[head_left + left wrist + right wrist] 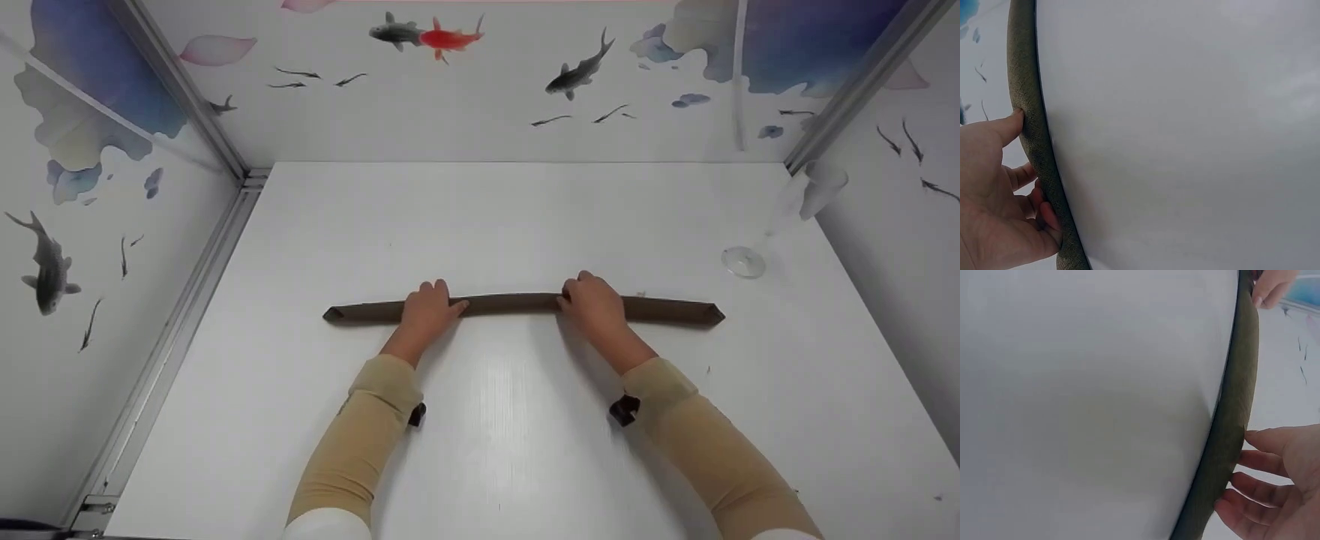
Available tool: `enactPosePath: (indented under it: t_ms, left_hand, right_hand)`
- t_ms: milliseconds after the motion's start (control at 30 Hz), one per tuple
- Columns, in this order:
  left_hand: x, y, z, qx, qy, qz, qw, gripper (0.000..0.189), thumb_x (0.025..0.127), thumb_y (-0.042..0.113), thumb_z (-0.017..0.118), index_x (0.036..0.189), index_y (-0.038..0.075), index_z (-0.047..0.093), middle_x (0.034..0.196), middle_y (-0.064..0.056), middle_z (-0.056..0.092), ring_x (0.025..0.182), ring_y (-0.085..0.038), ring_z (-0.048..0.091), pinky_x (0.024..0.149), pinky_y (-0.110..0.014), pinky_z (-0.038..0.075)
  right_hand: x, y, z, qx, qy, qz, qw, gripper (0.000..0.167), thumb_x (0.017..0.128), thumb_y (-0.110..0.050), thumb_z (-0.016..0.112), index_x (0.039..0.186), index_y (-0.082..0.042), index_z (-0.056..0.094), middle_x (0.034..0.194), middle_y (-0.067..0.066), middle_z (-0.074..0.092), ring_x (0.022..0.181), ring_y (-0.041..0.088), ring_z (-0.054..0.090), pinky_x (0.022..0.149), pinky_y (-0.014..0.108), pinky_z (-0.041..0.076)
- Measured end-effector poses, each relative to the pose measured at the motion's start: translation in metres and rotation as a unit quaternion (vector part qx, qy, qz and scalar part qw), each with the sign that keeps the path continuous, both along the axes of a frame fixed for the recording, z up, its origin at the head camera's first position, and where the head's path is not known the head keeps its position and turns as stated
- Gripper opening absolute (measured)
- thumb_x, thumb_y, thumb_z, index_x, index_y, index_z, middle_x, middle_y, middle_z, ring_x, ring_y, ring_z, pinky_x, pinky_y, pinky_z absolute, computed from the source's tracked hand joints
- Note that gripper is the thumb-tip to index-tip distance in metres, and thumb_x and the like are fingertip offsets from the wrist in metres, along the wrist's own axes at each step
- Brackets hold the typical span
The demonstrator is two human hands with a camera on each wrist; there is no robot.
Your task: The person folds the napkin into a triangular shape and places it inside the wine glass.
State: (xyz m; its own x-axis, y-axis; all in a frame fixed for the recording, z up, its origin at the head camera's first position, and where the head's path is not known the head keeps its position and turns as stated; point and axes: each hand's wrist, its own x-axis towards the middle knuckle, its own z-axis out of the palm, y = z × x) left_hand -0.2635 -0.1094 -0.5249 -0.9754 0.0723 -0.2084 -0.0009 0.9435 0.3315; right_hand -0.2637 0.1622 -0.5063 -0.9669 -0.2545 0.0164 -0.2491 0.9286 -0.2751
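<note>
A long, narrow strip of folded brown cloth (pixel 514 304) lies crosswise on the white table, bowed slightly away from the person at its middle. Its woven texture shows in the left wrist view, and both ends come to angled, pointed folds. My left hand (pixel 429 309) grips it left of the middle, thumb on the near side and fingers over the far side. Right of the middle, my right hand (pixel 598 306) holds the strip between thumb and fingers. In the right wrist view, those fingertips (pixel 1224 505) meet the cloth's edge, and part of the left hand shows at the top.
A clear wine glass (pixel 743 262) stands at the table's back right, beyond the strip's right end. White panels (pixel 450 112) printed with fish and petals enclose the table (pixel 510 225) at the back and both sides. Metal rails (pixel 187 277) run along the left edge.
</note>
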Motion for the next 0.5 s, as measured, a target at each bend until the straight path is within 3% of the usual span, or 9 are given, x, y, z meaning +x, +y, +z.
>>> enactPosePath:
  t_ms: [200,500]
  left_hand:
    - [0.002,0.001,-0.004,-0.007,0.012,0.0,0.9999,0.055,0.098,0.043,0.056,0.125,-0.005,0.052,0.108,-0.02,0.055,0.098,-0.033,0.056,0.087,-0.043,0.046]
    - [0.003,0.003,-0.005,-0.016,0.017,0.003,0.9997,0.055,0.099,0.042,0.055,0.127,-0.005,0.051,0.111,-0.02,0.053,0.1,-0.033,0.053,0.09,-0.044,0.044]
  right_hand:
    - [0.001,-0.024,-0.003,-0.011,0.031,0.008,0.9994,0.014,0.091,-0.014,0.07,0.097,-0.002,0.073,0.091,0.012,0.059,0.086,0.03,0.06,0.072,0.042,0.052]
    - [-0.002,-0.052,-0.005,0.027,0.041,0.002,0.9988,0.014,0.092,-0.02,0.07,0.099,-0.01,0.077,0.092,0.008,0.061,0.086,0.028,0.059,0.07,0.043,0.05]
